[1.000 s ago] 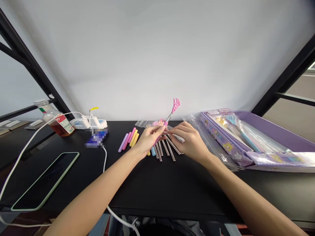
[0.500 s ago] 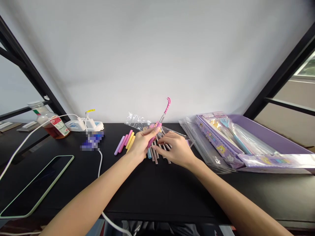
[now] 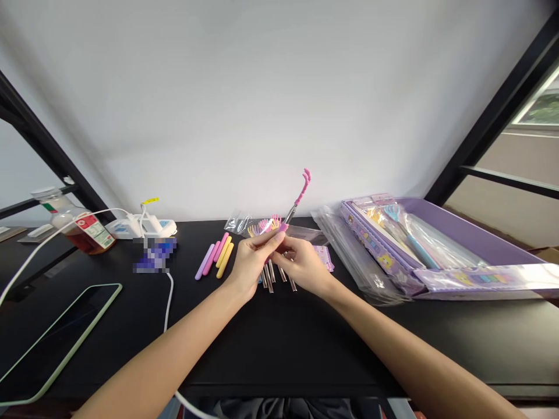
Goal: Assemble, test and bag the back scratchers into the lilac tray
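In the head view, a pink back scratcher (image 3: 304, 186) with a bent claw head and a metal rod points up and to the right. My left hand (image 3: 248, 262) is closed around its pink handle, thumb on top. Closed fingers of my right hand (image 3: 303, 266) meet the handle's lower part, which is mostly hidden between both hands. Beneath them lie several metal rods (image 3: 269, 279) with pink and yellow claw heads (image 3: 264, 226). Left of my hands, loose purple, pink and yellow handles (image 3: 212, 257) lie side by side.
On the right, clear plastic sleeves (image 3: 349, 250) lie beside a purple box (image 3: 454, 224) holding a bagged blue back scratcher (image 3: 410, 233). To the left are a phone (image 3: 61, 337), a white power strip (image 3: 155, 228), a cable (image 3: 169, 302) and a bottle (image 3: 82, 227).
My right hand has moved in from beside the rods to the handle and now touches it against my left hand. The view has shifted slightly, so the surroundings sit further left.
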Tool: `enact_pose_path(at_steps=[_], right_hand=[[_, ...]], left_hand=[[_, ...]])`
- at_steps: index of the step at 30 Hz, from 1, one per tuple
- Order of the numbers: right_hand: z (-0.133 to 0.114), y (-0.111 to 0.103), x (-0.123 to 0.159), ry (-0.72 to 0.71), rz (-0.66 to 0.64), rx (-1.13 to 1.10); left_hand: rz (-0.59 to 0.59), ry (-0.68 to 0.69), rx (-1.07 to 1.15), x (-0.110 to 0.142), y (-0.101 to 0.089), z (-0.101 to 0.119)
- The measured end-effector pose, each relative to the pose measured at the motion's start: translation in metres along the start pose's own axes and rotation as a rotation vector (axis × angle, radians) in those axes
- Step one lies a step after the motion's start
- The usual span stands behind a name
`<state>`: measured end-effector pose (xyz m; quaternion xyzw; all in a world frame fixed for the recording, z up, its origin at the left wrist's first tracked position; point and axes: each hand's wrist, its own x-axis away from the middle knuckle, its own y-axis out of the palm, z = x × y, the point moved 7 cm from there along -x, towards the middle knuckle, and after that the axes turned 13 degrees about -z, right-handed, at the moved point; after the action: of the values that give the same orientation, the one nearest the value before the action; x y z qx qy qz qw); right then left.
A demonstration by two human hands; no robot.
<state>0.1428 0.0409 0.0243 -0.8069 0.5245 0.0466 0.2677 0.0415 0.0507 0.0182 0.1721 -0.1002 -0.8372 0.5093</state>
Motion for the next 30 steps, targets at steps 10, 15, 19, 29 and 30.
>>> enact_pose_path(at_steps=[10, 15, 19, 29, 30], right_hand=[[0.0, -0.012, 0.005, 0.095, -0.145, -0.24], [0.001, -0.048, 0.014, 0.206, -0.128, -0.165], [0.006, -0.066, 0.02, 0.29, -0.139, 0.022], [0.007, -0.074, 0.02, 0.313, -0.202, 0.211], [0.007, -0.075, 0.021, 0.325, -0.204, 0.235]], left_hand=[[0.203, 0.132, -0.289, -0.013, -0.048, 0.023], [0.24, 0.181, -0.47, -0.018, -0.07, 0.028], [0.291, 0.216, -0.515, -0.021, -0.079, 0.028], [0.344, 0.134, -0.434, -0.019, -0.083, 0.03], [0.324, 0.142, -0.453, -0.02, -0.082, 0.032]])
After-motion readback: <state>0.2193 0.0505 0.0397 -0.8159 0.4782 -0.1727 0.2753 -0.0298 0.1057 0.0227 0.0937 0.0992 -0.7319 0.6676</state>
